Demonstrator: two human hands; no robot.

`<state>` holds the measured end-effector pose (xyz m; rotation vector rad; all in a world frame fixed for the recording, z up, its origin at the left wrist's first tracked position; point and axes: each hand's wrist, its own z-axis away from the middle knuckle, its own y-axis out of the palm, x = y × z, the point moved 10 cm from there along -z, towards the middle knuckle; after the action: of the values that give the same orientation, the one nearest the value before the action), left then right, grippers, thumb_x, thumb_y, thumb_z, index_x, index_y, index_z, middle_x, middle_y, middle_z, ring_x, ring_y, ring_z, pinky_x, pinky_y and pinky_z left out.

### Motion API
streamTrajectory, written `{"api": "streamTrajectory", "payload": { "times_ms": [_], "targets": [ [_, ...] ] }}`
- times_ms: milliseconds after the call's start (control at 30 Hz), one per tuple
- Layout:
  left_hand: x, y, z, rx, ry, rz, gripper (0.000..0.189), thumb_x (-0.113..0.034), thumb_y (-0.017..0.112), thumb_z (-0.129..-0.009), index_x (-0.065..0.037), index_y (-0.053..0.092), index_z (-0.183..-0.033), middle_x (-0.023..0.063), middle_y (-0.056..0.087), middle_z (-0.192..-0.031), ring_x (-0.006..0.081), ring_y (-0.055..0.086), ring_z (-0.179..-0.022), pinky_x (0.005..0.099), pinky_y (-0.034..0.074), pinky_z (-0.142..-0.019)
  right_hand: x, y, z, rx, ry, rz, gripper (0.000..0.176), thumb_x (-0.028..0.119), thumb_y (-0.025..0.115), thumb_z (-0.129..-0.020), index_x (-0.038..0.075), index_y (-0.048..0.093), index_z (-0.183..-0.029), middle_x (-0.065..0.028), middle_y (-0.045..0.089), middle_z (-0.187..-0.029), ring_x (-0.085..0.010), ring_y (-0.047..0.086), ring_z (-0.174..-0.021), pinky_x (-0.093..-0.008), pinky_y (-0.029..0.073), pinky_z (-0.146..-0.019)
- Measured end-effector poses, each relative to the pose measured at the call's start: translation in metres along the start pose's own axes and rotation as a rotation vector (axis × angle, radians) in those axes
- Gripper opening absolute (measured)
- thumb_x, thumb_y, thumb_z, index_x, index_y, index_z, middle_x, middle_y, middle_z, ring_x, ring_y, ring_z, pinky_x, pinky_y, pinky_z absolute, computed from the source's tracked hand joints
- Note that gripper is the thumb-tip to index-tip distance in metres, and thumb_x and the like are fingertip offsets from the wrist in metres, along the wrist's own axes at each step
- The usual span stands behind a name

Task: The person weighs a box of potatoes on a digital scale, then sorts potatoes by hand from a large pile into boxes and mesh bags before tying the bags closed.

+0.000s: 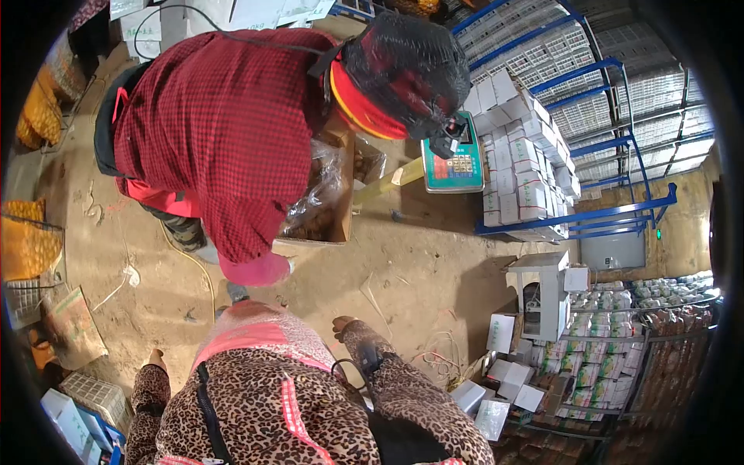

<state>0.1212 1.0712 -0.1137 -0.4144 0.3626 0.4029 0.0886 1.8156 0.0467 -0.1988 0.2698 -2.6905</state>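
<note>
My left hand [157,358] hangs low at my left side, small and partly hidden by its leopard-print sleeve. Its fingers look loose, and nothing shows in them. On the other side, my right hand [343,324] is held out over the dirt floor, fingers slightly bent and apart, holding nothing. Ahead of me a co-worker in a red checked shirt [225,116] bends over a cardboard box [339,225] lined with clear plastic, with brownish contents. Beyond the box stands a green scale [453,182] with a keypad. The co-worker's pink sleeve [256,269] reaches down near my front.
White boxes [515,178] are stacked by a blue metal rack [604,209]. A white cabinet-like unit [542,294] and piled packages [604,341] stand at right. Orange net sacks [31,244] and a plastic crate [97,395] are at left. Loose strapping [442,356] lies on the floor.
</note>
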Motion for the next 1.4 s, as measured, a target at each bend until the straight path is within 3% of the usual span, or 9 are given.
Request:
{"api": "streamTrajectory", "payload": {
  "times_ms": [133, 233, 333, 400, 600, 800, 833, 1067, 1400],
  "targets": [
    [-0.026, 0.029, 0.029, 0.076, -0.12, 0.259, 0.035, -0.012, 0.052, -0.089, -0.007, 0.032, -0.061, 0.004, 0.034, -0.061, 0.0171, 0.029, -0.056, 0.0333, 0.039, -0.06, 0.062, 0.013, -0.036, 0.01, -0.207, 0.163, 0.036, 0.025, 0.058, -0.087, 0.008, 0.056, -0.119, -0.006, 0.064, -0.105, -0.0181, 0.063, -0.081, -0.0336, 0.051, -0.063],
    [-0.059, 0.047, 0.012, 0.533, -0.145, 0.198, 0.014, -0.011, 0.055, -0.088, 0.002, 0.051, -0.085, 0.0092, 0.045, -0.088, 0.0179, 0.039, -0.067, 0.029, 0.043, -0.074, 0.115, 0.045, -0.056, 0.052, -0.352, 0.027, 0.038, 0.028, 0.057, -0.087, 0.009, 0.057, -0.12, -0.0061, 0.064, -0.1, -0.0182, 0.063, -0.076, -0.0323, 0.051, -0.06],
    [-0.124, 0.029, 0.037, 0.064, -0.058, -0.093, 0.035, -0.017, 0.054, -0.09, 0.003, 0.049, -0.118, 0.0142, 0.04, -0.129, 0.0148, 0.045, -0.093, 0.0299, 0.041, -0.087, 0.152, 0.056, -0.016, 0.098, -0.145, -0.382, 0.04, 0.032, 0.055, -0.088, 0.01, 0.057, -0.121, -0.0067, 0.065, -0.096, -0.018, 0.062, -0.071, -0.0312, 0.051, -0.058],
    [-0.167, 0.04, 0.081, -0.015, -0.08, -0.173, 0.033, -0.036, 0.06, -0.085, -0.003, 0.057, -0.092, 0.0119, 0.053, -0.087, 0.0253, 0.047, -0.087, 0.0467, 0.03, -0.101, 0.157, 0.047, -0.015, 0.055, -0.157, -0.356, 0.039, 0.03, 0.055, -0.088, 0.009, 0.057, -0.121, -0.0059, 0.066, -0.099, -0.018, 0.063, -0.074, -0.0318, 0.051, -0.06],
    [-0.193, 0.078, 0.103, 0.14, -0.189, -0.36, 0.055, -0.029, 0.058, -0.089, -0.004, 0.043, -0.136, 0.0291, 0.032, -0.142, 0.0467, 0.026, -0.132, 0.0535, 0.024, -0.107, 0.105, 0.039, -0.038, -0.022, -0.09, -0.014, 0.041, 0.015, 0.062, -0.083, 0.01, 0.055, -0.124, -0.0045, 0.064, -0.113, -0.0184, 0.064, -0.092, -0.0339, 0.054, -0.073],
    [-0.2, 0.052, 0.078, 0.312, 0.0, -0.501, 0.046, -0.026, 0.059, -0.085, -0.001, 0.051, -0.123, 0.0245, 0.052, -0.123, 0.0314, 0.051, -0.113, 0.0483, 0.041, -0.088, 0.137, 0.083, -0.035, -0.14, -0.39, 0.584, 0.033, 0.024, 0.059, -0.083, 0.006, 0.062, -0.11, -0.0126, 0.066, -0.093, -0.0253, 0.066, -0.084, -0.0367, 0.053, -0.072],
    [-0.26, 0.062, 0.169, 0.322, 0.355, -1.292, 0.037, -0.022, 0.056, -0.088, -0.005, 0.053, -0.121, 0.0213, 0.061, -0.109, 0.0286, 0.06, -0.101, 0.0429, 0.046, -0.086, 0.146, 0.097, -0.035, -0.152, -0.379, 0.592, 0.032, 0.022, 0.061, -0.081, 0.006, 0.062, -0.109, -0.013, 0.066, -0.095, -0.0264, 0.066, -0.086, -0.0375, 0.053, -0.073],
    [-0.278, -0.106, 0.099, 0.154, 0.576, -1.321, 0.032, -0.024, 0.052, -0.089, -0.005, 0.06, -0.114, 0.0215, 0.064, -0.106, 0.031, 0.062, -0.099, 0.0383, 0.048, -0.085, 0.255, 0.244, 0.033, -0.206, -0.716, 0.831, 0.035, 0.023, 0.071, -0.068, 0.007, 0.062, -0.098, -0.0174, 0.064, -0.1, -0.0354, 0.061, -0.095, -0.0411, 0.051, -0.08],
    [-0.163, -0.319, -0.009, 0.061, 0.343, -1.283, 0.056, -0.048, 0.036, -0.093, -0.006, 0.045, -0.13, 0.0229, 0.054, -0.122, 0.0364, 0.054, -0.109, 0.045, 0.047, -0.088, 0.244, 0.285, 0.078, -0.095, -0.145, 0.204, 0.025, 0.02, 0.062, -0.08, 0.007, 0.06, -0.102, -0.0131, 0.062, -0.108, -0.0276, 0.064, -0.091, -0.0373, 0.053, -0.074]
  ]
}}
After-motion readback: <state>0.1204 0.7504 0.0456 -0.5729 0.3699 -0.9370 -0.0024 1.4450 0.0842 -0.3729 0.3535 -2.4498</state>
